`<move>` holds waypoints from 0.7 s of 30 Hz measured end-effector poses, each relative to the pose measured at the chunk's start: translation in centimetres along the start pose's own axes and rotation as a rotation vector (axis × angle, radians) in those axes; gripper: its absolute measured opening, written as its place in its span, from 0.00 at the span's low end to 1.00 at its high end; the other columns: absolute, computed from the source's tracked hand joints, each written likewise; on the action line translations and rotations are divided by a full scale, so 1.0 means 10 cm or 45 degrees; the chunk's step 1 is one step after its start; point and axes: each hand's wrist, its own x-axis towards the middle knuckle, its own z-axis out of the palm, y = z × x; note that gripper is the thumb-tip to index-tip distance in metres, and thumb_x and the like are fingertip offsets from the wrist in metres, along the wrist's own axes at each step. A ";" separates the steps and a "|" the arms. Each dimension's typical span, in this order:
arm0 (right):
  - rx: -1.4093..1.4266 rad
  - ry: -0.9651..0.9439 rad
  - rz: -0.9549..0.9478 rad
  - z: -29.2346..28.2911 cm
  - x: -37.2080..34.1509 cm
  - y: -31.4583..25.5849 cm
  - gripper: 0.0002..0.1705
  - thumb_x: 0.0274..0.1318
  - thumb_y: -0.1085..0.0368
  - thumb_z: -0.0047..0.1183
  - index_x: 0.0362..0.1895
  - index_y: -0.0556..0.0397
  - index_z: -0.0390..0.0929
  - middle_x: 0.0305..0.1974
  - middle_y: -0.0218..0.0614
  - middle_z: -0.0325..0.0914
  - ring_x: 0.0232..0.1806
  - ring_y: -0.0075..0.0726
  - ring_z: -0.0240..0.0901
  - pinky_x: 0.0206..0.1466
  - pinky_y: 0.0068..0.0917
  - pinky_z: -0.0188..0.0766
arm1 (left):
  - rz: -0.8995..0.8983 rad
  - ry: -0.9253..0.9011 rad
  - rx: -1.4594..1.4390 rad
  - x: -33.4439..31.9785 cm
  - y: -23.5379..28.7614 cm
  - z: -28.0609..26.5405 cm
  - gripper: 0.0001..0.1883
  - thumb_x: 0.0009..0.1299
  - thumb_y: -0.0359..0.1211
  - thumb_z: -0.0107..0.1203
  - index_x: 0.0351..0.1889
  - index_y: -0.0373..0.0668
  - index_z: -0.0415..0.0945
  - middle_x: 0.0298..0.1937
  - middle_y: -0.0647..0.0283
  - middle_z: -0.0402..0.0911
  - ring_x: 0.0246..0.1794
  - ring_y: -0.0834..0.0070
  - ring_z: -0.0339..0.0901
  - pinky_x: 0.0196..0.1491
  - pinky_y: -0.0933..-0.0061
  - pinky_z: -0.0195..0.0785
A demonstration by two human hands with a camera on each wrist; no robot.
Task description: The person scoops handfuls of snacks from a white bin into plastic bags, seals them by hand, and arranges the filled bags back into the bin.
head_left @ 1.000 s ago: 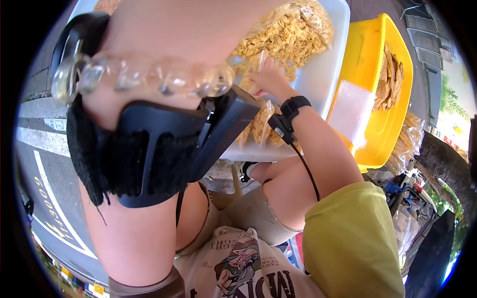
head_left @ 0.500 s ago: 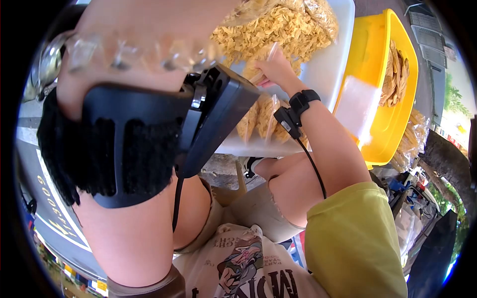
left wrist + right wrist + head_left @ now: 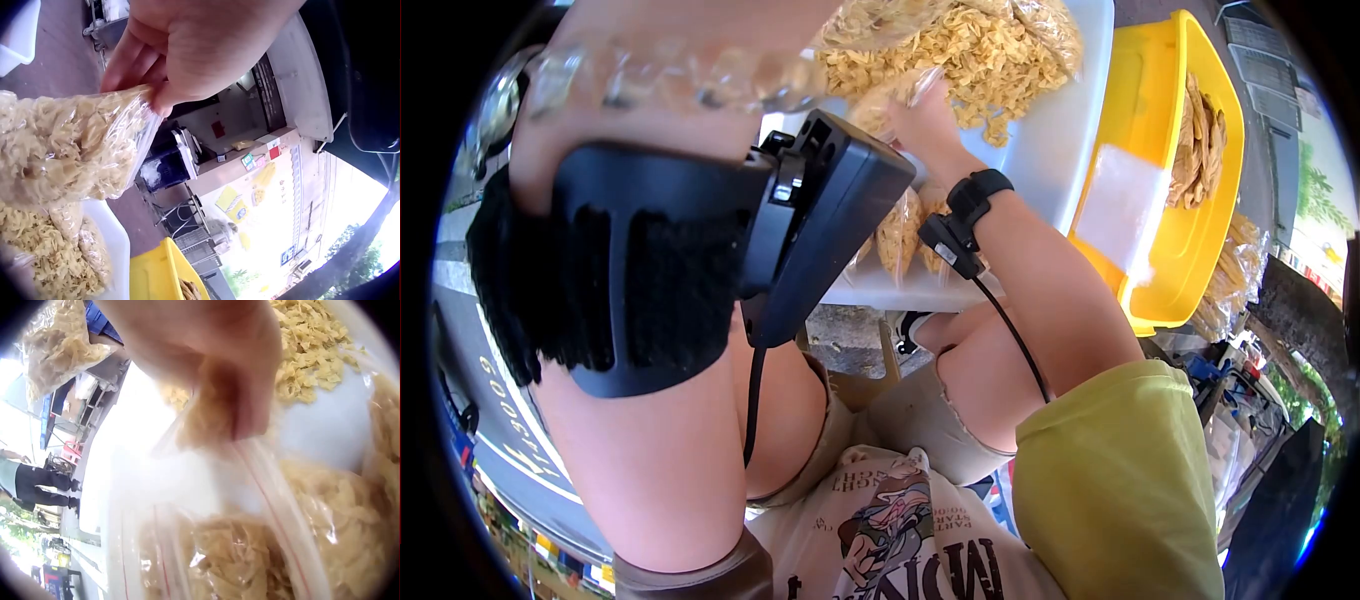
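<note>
In the left wrist view, my left hand (image 3: 206,47) pinches the top corner of a clear bag (image 3: 59,147) filled with pale yellow flakes. The head view shows my left forearm large at upper left, its hand out of frame. My right hand (image 3: 925,120) grips a plastic bag (image 3: 882,108) over the white tub (image 3: 1050,150). Close up in the right wrist view, my right hand (image 3: 234,369) has its fingers curled on blurred plastic with tan contents. Filled bags (image 3: 231,559) with red zip lines lie below it. Loose flakes (image 3: 970,60) are heaped in the tub.
A yellow tub (image 3: 1135,80) right of the white one holds brown sticks (image 3: 1197,150); a whitish sheet (image 3: 1122,208) lies over its near side. More bagged goods (image 3: 1232,275) are beside it. A person (image 3: 40,484) stands in the background of the right wrist view.
In the head view, my left forearm and its bracelet have shifted up and left. My right hand has moved slightly up and left with the bag, which is more tilted than before.
</note>
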 end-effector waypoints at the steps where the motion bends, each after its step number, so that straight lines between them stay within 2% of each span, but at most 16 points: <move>1: -0.009 -0.008 0.021 -0.08 0.07 -0.03 0.28 0.51 0.60 0.51 0.50 0.65 0.57 0.30 0.53 0.79 0.22 0.43 0.80 0.24 0.34 0.76 | -0.002 -0.002 0.001 -0.02 0.02 0.01 0.09 0.64 0.30 0.54 0.32 0.31 0.80 0.26 0.46 0.79 0.25 0.58 0.79 0.34 0.65 0.73; 2: -0.019 -0.015 0.044 -0.19 0.10 -0.09 0.28 0.51 0.59 0.52 0.51 0.64 0.57 0.30 0.52 0.80 0.22 0.41 0.80 0.25 0.35 0.76 | -0.001 -0.001 0.002 -0.01 0.01 0.01 0.09 0.64 0.30 0.54 0.32 0.31 0.80 0.26 0.46 0.79 0.25 0.58 0.79 0.34 0.65 0.73; 3: 0.045 -0.230 0.178 -0.41 -0.01 -0.31 0.30 0.51 0.58 0.54 0.51 0.63 0.57 0.31 0.49 0.80 0.22 0.37 0.80 0.25 0.34 0.76 | -0.002 -0.002 0.000 -0.02 0.03 0.01 0.09 0.64 0.30 0.54 0.32 0.31 0.80 0.26 0.46 0.79 0.25 0.58 0.79 0.34 0.65 0.73; 4: 0.038 -0.226 0.180 -0.53 0.01 -0.31 0.30 0.51 0.58 0.54 0.51 0.63 0.57 0.31 0.49 0.80 0.22 0.37 0.80 0.25 0.34 0.76 | -0.003 -0.006 0.002 -0.01 0.03 0.01 0.09 0.64 0.30 0.54 0.31 0.31 0.80 0.26 0.46 0.79 0.25 0.58 0.79 0.34 0.65 0.73; 6: -0.208 -0.489 0.213 -0.75 0.07 -0.29 0.30 0.52 0.57 0.54 0.52 0.62 0.58 0.32 0.47 0.81 0.21 0.34 0.79 0.22 0.30 0.74 | -0.004 -0.003 0.000 -0.03 0.09 0.01 0.09 0.64 0.30 0.54 0.31 0.31 0.80 0.25 0.46 0.79 0.25 0.58 0.79 0.34 0.65 0.73; 7: -0.299 -0.522 0.267 -0.89 0.03 -0.34 0.29 0.52 0.53 0.57 0.56 0.46 0.62 0.35 0.39 0.80 0.21 0.33 0.79 0.23 0.28 0.72 | -0.001 -0.005 0.005 -0.02 0.08 0.01 0.09 0.64 0.30 0.54 0.31 0.31 0.80 0.25 0.46 0.79 0.25 0.58 0.79 0.34 0.65 0.73; 11: -0.565 -0.470 0.200 -1.39 -0.02 -0.28 0.28 0.52 0.56 0.57 0.56 0.46 0.63 0.34 0.39 0.80 0.19 0.33 0.78 0.21 0.26 0.70 | 0.010 -0.013 0.013 0.00 0.14 0.02 0.09 0.64 0.29 0.54 0.31 0.31 0.80 0.25 0.47 0.79 0.25 0.58 0.79 0.34 0.65 0.72; 17: -0.690 -0.340 0.462 -1.63 0.03 0.15 0.28 0.51 0.61 0.57 0.56 0.50 0.66 0.36 0.42 0.80 0.17 0.36 0.78 0.16 0.24 0.71 | 0.015 -0.037 0.035 0.02 0.24 0.06 0.09 0.63 0.29 0.54 0.31 0.30 0.80 0.25 0.47 0.79 0.24 0.58 0.79 0.34 0.65 0.72; 19: -0.681 -0.511 0.559 -1.65 0.04 0.23 0.26 0.50 0.63 0.57 0.54 0.55 0.67 0.39 0.45 0.79 0.22 0.39 0.80 0.20 0.30 0.77 | 0.013 -0.042 0.045 0.03 0.26 0.07 0.09 0.63 0.29 0.54 0.31 0.30 0.80 0.25 0.47 0.79 0.24 0.58 0.79 0.34 0.65 0.72; 21: -0.688 -0.519 0.591 -1.57 0.05 0.39 0.25 0.51 0.64 0.57 0.53 0.57 0.68 0.40 0.46 0.78 0.25 0.42 0.80 0.21 0.31 0.78 | 0.010 -0.050 0.053 0.03 0.27 0.08 0.09 0.63 0.29 0.54 0.31 0.30 0.80 0.25 0.47 0.79 0.24 0.59 0.79 0.34 0.65 0.72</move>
